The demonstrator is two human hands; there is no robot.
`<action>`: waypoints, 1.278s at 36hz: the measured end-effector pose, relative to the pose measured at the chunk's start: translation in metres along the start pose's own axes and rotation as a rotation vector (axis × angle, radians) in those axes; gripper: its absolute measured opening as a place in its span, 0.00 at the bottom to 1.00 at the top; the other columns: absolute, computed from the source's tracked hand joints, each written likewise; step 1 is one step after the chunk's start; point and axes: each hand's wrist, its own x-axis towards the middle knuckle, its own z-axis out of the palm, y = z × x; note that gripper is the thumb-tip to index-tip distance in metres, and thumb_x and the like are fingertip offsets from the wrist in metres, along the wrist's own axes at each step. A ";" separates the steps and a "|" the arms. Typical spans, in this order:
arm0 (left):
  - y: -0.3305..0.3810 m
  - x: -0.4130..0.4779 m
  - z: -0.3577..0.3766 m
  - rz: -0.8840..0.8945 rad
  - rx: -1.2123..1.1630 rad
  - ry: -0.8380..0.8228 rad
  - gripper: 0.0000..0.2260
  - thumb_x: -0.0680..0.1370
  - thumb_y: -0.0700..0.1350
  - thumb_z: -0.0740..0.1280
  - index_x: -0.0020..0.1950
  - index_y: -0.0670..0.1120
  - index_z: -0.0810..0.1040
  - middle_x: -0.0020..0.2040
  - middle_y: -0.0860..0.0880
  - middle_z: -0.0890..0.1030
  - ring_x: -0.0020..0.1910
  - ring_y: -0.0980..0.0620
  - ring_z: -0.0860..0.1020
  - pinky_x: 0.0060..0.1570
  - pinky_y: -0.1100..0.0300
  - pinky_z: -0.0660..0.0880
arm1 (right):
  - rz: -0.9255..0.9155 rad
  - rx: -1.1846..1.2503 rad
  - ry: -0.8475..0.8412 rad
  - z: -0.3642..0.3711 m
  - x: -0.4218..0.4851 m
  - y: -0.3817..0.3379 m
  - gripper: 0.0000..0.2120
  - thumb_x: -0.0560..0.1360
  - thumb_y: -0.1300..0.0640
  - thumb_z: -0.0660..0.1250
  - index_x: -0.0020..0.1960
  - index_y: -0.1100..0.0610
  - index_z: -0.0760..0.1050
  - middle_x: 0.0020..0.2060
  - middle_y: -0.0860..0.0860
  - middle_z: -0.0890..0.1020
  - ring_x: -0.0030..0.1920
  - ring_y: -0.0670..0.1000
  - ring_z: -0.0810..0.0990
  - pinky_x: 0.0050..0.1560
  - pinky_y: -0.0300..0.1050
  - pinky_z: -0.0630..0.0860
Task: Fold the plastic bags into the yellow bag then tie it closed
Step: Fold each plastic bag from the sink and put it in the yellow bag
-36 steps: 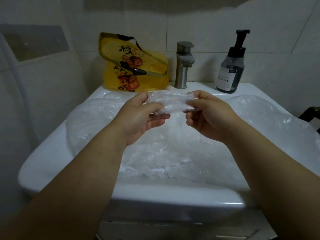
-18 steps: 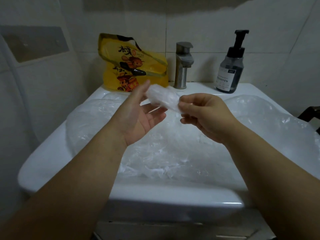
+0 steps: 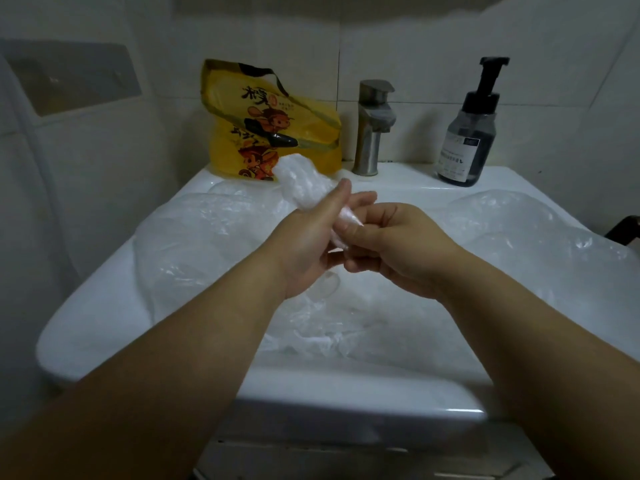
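Note:
A folded clear plastic bag (image 3: 300, 183) is held up over the sink, its upper end sticking out toward the yellow bag. My left hand (image 3: 308, 244) holds its middle, thumb along the plastic. My right hand (image 3: 391, 247) pinches its lower end, fingers curled. The yellow bag (image 3: 266, 123) with cartoon prints stands open at the sink's back left corner against the wall. More clear plastic bags (image 3: 207, 244) lie spread loosely across the white sink (image 3: 104, 306).
A metal faucet (image 3: 372, 126) stands at the back centre. A dark pump soap bottle (image 3: 467, 133) sits at the back right. Tiled walls close in on the left and behind. A dark object (image 3: 623, 230) pokes in at the right edge.
The folded bag has turned from lying across between the hands to pointing up and away. My hands have come closer together, and my left hand has closed around the bag's middle.

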 end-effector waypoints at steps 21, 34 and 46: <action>0.010 0.000 -0.013 0.313 -0.192 0.543 0.12 0.82 0.51 0.61 0.44 0.47 0.77 0.39 0.53 0.83 0.45 0.54 0.81 0.46 0.58 0.79 | 0.062 -0.055 0.074 -0.001 -0.002 0.002 0.06 0.74 0.63 0.68 0.48 0.66 0.79 0.36 0.56 0.78 0.30 0.46 0.76 0.34 0.37 0.78; 0.054 0.006 -0.041 0.385 -0.153 0.620 0.13 0.82 0.54 0.59 0.48 0.47 0.76 0.35 0.52 0.84 0.40 0.53 0.83 0.45 0.54 0.81 | -0.114 -0.318 0.107 0.022 0.024 -0.043 0.05 0.78 0.59 0.65 0.45 0.58 0.78 0.35 0.52 0.77 0.32 0.45 0.74 0.32 0.36 0.73; 0.094 0.032 -0.095 0.213 -0.026 0.583 0.15 0.81 0.54 0.61 0.62 0.46 0.73 0.53 0.50 0.74 0.51 0.52 0.76 0.47 0.58 0.77 | -0.184 -0.340 0.441 0.015 0.117 -0.067 0.04 0.79 0.60 0.64 0.52 0.58 0.76 0.38 0.52 0.76 0.34 0.48 0.76 0.29 0.34 0.74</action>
